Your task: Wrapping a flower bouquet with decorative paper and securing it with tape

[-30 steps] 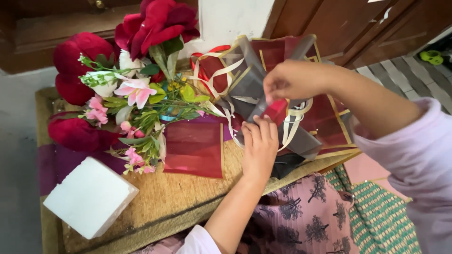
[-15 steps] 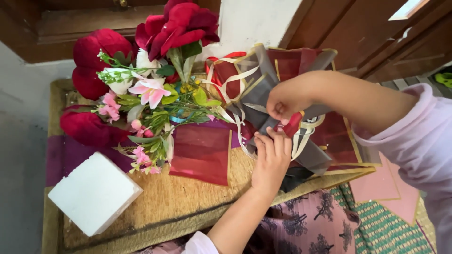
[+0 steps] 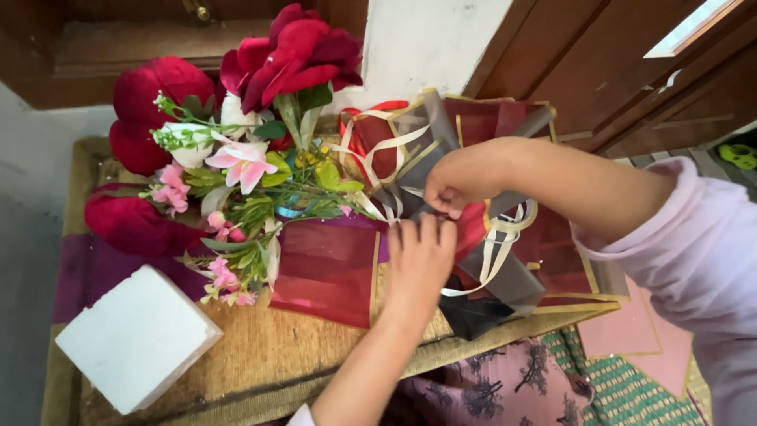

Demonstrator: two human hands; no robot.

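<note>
Flowers made of fabric filled the left of the head view: we saw a bouquet of deep red, pink and white artificial blooms with green leaves (image 3: 236, 158) lying on a woven straw-coloured mat (image 3: 260, 363). Its stems ran into a bundle of sheer red and grey wrapping sheets edged in gold (image 3: 489, 260), which lay right of the mat's middle with cream ribbon (image 3: 497, 244) looped loosely over it. One red sheet (image 3: 327, 272) spread flat just below the blooms.

Our left hand (image 3: 422, 256) lay palm down on the wrapping, fingers together and stretched forward, pressing the sheets without closing around them. Our right hand (image 3: 457, 181) came in from the right, sleeve pushed back, its fingertips pinched on a fold of the wrapping just above the left hand.

A white foam block (image 3: 138, 339) sat at the mat's lower left corner, well apart from both hands.

We could not make out the stems, since the sheets covered them, nor exactly which layer the right fingertips pinched. The darkest sheet below the left hand was partly buried. Patterned cloth (image 3: 489, 386) at the bottom edge was cut off.
</note>
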